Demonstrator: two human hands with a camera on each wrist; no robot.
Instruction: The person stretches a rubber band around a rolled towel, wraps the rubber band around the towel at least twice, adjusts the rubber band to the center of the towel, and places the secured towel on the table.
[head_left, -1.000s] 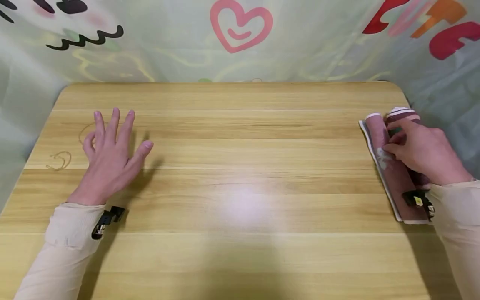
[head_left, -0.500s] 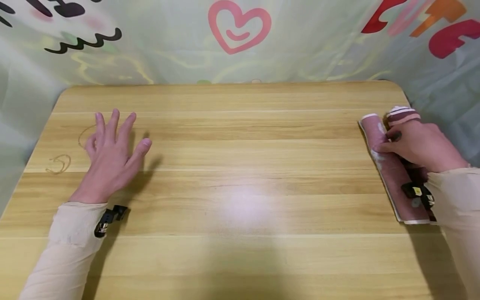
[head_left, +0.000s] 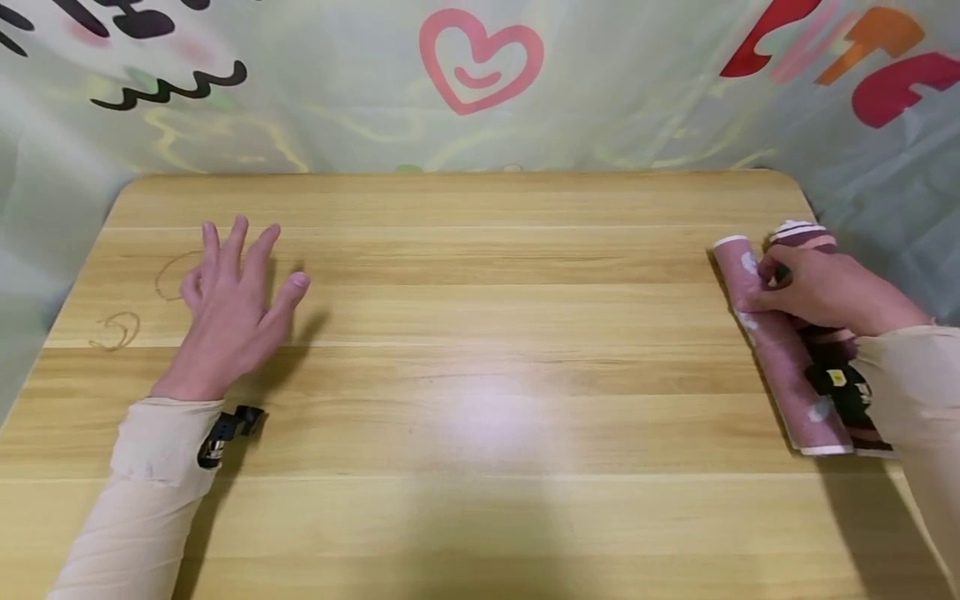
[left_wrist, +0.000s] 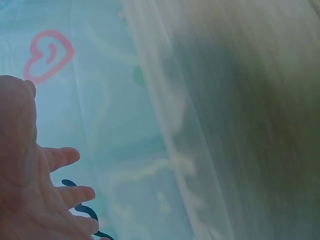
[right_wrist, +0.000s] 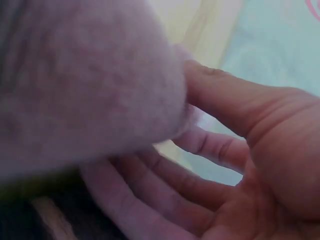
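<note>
At the right end of the table, my right hand (head_left: 832,287) pinches a pink rolled towel (head_left: 783,367) with pale patches, its thumb on the near side. In the right wrist view the pink towel (right_wrist: 100,85) fills the upper left, with the thumb and fingers around its edge. A dark striped rolled towel (head_left: 804,235) lies just right of it, partly hidden under the hand. On the left, my left hand (head_left: 228,317) is spread palm down with nothing held, near two thin tan rubber bands (head_left: 131,327). Whether it touches the table cannot be told.
The wooden table (head_left: 480,333) spans the space between the hands. A pale printed cloth backdrop (head_left: 337,92) with a pink heart stands along its far edge and folds round both sides.
The pink towel has turned leftward under the right hand, and its flat pale-edged flap on the left is now rolled in. The left hand has shifted slightly right, still spread.
</note>
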